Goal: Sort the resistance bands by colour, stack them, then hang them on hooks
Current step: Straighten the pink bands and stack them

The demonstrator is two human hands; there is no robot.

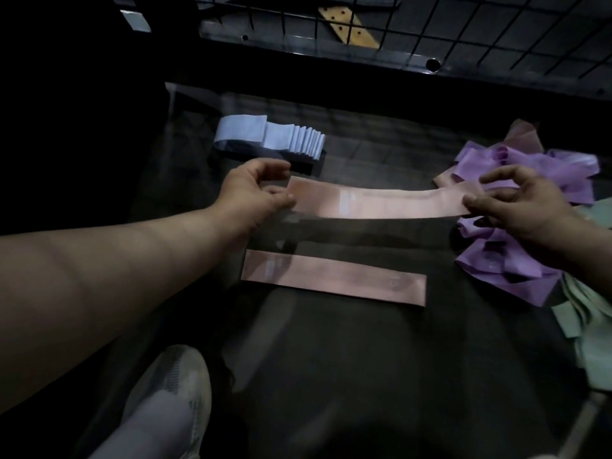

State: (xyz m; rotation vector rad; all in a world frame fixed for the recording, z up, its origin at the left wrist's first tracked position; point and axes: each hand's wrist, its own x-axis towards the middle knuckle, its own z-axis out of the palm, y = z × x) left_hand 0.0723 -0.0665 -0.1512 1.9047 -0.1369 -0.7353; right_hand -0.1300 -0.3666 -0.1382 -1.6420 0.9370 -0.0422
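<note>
A pink band (377, 202) is stretched flat between my hands above the dark floor surface. My left hand (256, 190) pinches its left end and my right hand (523, 202) pinches its right end. A second pink band (334, 281) lies flat just below it. Farther back, a stack of light blue bands (270, 135) rests fanned out at its right end. To the right lies a loose heap of purple bands (516, 260), with pale green bands (589, 323) at the frame's right edge.
A black wire grid (463, 31) stands at the back above a dark metal bar (314, 49). My pale sneaker (172, 399) sits at the bottom left. The dark mat (331, 359) spreads beneath everything.
</note>
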